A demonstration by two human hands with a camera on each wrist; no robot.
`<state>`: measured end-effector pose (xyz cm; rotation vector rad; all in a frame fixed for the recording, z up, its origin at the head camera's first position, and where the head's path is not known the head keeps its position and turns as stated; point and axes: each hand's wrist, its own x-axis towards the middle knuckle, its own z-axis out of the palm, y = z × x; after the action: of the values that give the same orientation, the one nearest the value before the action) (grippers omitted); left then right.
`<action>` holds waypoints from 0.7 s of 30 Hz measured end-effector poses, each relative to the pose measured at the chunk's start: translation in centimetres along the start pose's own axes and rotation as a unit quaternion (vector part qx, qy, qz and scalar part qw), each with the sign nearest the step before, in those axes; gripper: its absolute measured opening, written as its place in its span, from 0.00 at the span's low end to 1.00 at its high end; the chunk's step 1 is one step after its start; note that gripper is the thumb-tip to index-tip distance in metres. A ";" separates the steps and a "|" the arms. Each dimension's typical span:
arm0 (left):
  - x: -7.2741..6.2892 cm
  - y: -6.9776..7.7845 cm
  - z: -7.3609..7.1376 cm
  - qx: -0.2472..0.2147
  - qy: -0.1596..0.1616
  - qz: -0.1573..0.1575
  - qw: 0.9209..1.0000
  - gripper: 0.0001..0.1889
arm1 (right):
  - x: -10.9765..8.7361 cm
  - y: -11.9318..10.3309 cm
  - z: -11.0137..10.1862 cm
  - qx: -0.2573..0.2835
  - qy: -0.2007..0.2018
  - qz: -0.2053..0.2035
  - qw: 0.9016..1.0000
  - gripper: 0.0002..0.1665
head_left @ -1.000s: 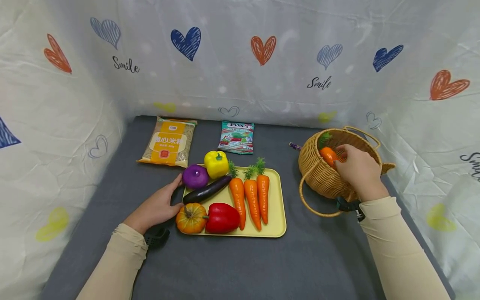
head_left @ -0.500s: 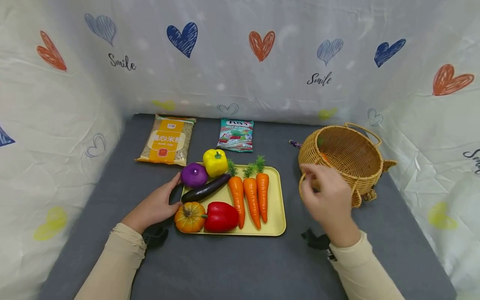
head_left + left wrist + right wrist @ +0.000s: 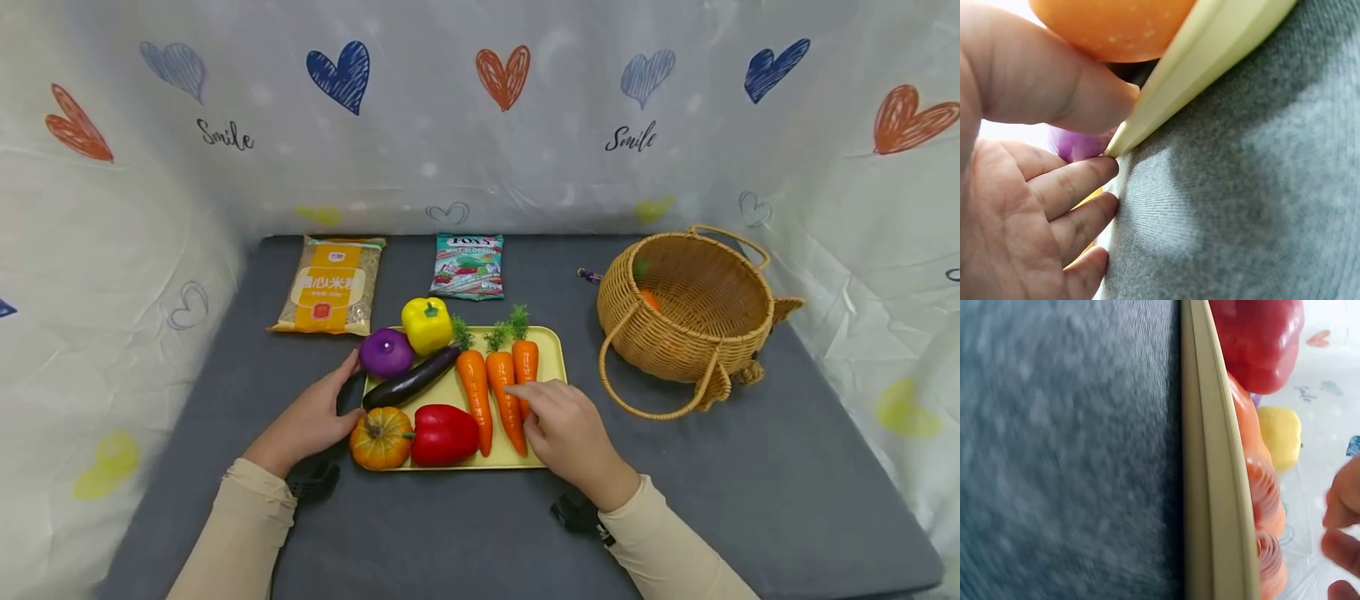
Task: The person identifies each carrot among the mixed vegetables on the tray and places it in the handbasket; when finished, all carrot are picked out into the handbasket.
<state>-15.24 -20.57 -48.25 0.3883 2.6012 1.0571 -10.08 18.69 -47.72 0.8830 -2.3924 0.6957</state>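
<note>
My left hand [image 3: 311, 425] rests along the left edge of the yellow tray [image 3: 552, 450], thumb near the small pumpkin [image 3: 380, 439] and fingertips beside the purple onion [image 3: 387, 353]. In the left wrist view the thumb [image 3: 1066, 94] and straight fingers touch the tray's rim. My right hand [image 3: 573, 433] is over the tray's right side, above the three carrots [image 3: 474, 392], fingers loosely bent with nothing between them. The right wrist view shows its fingers [image 3: 1344, 494] apart from the carrots. A red bell pepper [image 3: 446, 435], an eggplant [image 3: 411, 377] and a yellow bell pepper [image 3: 427, 326] also lie there.
A wicker basket [image 3: 675, 350] with an orange item [image 3: 650, 299] inside stands at the right, its handle hanging toward me. Behind the tray lie a grain bag [image 3: 330, 286] and a teal candy bag [image 3: 468, 267]. A printed cloth [image 3: 420, 125] walls the table.
My right hand has let go of an orange carrot in the basket and moved left over the tray's carrots. The basket has settled with its opening tipped toward me. The left hand has stayed put.
</note>
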 end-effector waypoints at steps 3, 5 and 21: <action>0.1 0.1 0.0 -0.007 -0.004 -0.006 1.000 0.52 | -0.2 0.1 0.2 -0.022 -0.011 0.012 1.000 0.20; 0.1 0.2 0.0 -0.006 -0.004 -0.009 1.000 0.52 | -0.2 0.1 0.2 -0.034 -0.014 0.028 0.999 0.20; 0.2 0.4 0.0 -0.004 -0.009 -0.017 1.000 0.53 | -0.5 0.1 0.1 -0.031 0.001 0.084 0.996 0.21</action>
<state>-15.42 -20.23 -47.98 0.3499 2.5783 1.0479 -9.87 18.92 -48.10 0.6622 -2.4923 0.6809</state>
